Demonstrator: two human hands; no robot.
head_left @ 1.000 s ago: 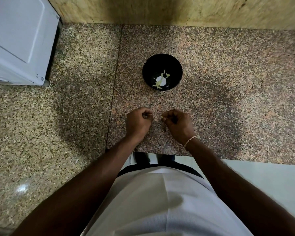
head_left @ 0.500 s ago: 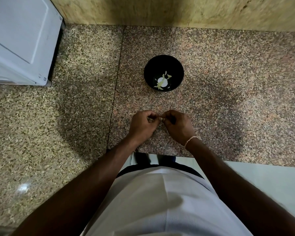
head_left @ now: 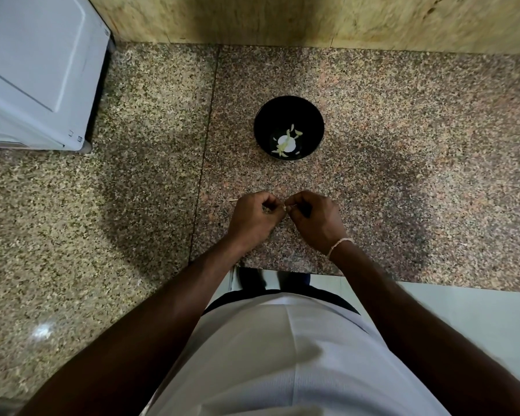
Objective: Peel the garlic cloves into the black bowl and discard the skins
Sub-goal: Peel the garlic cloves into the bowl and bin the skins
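Head view: both hands (head_left: 254,219) (head_left: 314,219) pinch tiny pale garlic clove (head_left: 285,207); black bowl (head_left: 288,109) w/ pale bits.

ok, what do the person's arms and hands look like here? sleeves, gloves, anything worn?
Both forearms are bare in the head view, with no sleeves showing and no gloves. The left hand wears nothing visible. The right hand has a thin pale bracelet of cord or beads round the wrist. No rings or watch can be made out.
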